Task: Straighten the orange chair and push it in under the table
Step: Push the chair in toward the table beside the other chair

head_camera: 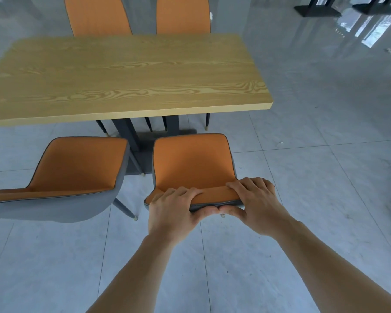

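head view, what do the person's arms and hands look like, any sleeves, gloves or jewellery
Both forearms are bare as far as the frame shows, with no sleeves in view. The left hand and right hand wear no gloves. No watch, bracelet or wristband shows at either wrist, and no rings are visible on the fingers. No markings or tattoos can be seen on the parts in view.
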